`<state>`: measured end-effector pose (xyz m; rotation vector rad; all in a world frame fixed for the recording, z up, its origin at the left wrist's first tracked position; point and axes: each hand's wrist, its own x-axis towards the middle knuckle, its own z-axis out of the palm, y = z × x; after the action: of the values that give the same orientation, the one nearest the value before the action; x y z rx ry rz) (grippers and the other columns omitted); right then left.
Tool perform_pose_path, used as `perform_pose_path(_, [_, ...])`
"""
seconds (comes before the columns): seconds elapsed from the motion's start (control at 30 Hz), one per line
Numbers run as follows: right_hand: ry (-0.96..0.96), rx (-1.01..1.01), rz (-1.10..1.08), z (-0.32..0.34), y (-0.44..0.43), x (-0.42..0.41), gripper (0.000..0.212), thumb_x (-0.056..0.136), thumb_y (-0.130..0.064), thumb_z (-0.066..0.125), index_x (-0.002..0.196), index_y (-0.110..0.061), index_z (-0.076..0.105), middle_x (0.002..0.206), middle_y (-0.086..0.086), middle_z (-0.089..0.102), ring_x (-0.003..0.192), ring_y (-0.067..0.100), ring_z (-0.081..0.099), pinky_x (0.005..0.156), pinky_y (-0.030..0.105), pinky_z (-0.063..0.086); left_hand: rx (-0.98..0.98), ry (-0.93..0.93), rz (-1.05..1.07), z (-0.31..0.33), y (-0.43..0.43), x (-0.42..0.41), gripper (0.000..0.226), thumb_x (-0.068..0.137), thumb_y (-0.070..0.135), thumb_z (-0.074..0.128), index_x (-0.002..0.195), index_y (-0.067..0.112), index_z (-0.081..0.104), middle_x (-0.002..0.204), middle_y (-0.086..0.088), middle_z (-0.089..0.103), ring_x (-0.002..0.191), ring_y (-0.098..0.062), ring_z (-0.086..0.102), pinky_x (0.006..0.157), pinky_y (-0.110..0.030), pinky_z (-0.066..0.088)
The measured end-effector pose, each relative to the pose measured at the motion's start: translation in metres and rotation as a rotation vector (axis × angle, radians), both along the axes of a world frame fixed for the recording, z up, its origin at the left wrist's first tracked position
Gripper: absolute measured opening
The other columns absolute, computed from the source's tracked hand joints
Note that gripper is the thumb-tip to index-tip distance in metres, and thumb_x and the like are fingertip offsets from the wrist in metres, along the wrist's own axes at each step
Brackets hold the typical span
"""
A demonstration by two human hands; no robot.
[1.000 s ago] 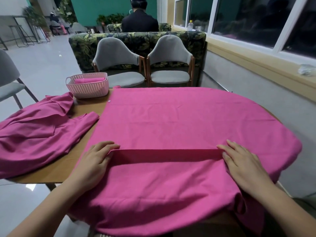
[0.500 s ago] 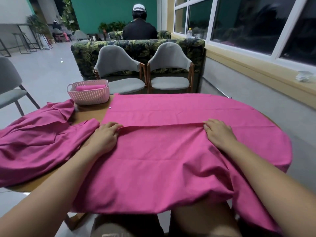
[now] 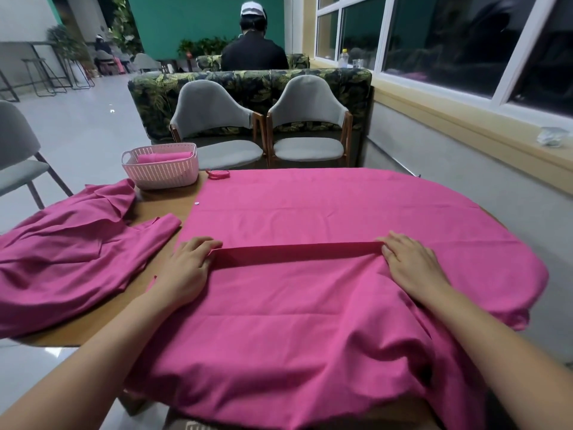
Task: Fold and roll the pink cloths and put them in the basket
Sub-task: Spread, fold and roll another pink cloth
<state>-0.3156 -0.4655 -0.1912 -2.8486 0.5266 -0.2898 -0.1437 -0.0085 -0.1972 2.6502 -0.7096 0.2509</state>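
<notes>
The big pink cloth (image 3: 310,212) lies spread on the table (image 3: 167,209), just right of the plastic basket (image 3: 161,178) and closer to the person. The left hand (image 3: 186,268) and right hand (image 3: 412,268) each pinch one end of its folded edge, fingers pressed together on top (thumbs are hidden underneath). Lots of cloth hangs off the side farthest from the basket. Its weight could tug the fold crooked, or one end could slip free.

Café w/ booth sofa (image 3: 248,85), bar stools (image 3: 34,76)
</notes>
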Motion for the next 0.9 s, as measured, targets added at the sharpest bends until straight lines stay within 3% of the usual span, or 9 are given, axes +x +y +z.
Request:
perform_pose_path(0.3, [-0.037, 0.007, -0.003, -0.004, 0.017, -0.067, 0.042, 0.11, -0.038, 0.039, 0.149, -0.039, 0.054, 0.165, -0.002, 0.042, 0.153, 0.02, 0.035, 0.121, 0.044, 0.029, -0.027, 0.04, -0.012, -0.001, 0.022, -0.063, 0.058, 0.101, 0.056, 0.027, 0.139, 0.034, 0.064, 0.144, 0.009, 0.058, 0.132, -0.02, 0.05, 0.114, -0.042, 0.038])
perform_pose_path(0.6, [-0.073, -0.055, 0.028, -0.001, 0.02, -0.091, 0.041, 0.108, -0.039, 0.042, 0.143, -0.035, 0.06, 0.164, -0.001, 0.044, 0.15, 0.021, 0.041, 0.119, 0.046, 0.033, -0.013, 0.046, -0.062, 0.006, 0.032, -0.073, 0.06, 0.098, 0.058, 0.027, 0.134, 0.035, 0.068, 0.138, 0.011, 0.062, 0.127, -0.019, 0.054, 0.111, -0.04, 0.039])
perform_pose_path(0.9, [-0.149, 0.074, 0.001, 0.036, 0.008, -0.018, 0.043, 0.109, -0.037, 0.039, 0.145, -0.03, 0.06, 0.157, 0.002, 0.052, 0.147, 0.024, 0.044, 0.12, 0.051, 0.036, -0.057, -0.053, -0.051, 0.036, 0.006, -0.002, 0.032, 0.108, 0.024, 0.053, 0.137, 0.026, 0.066, 0.139, 0.001, 0.064, 0.131, -0.024, 0.056, 0.115, -0.046, 0.043])
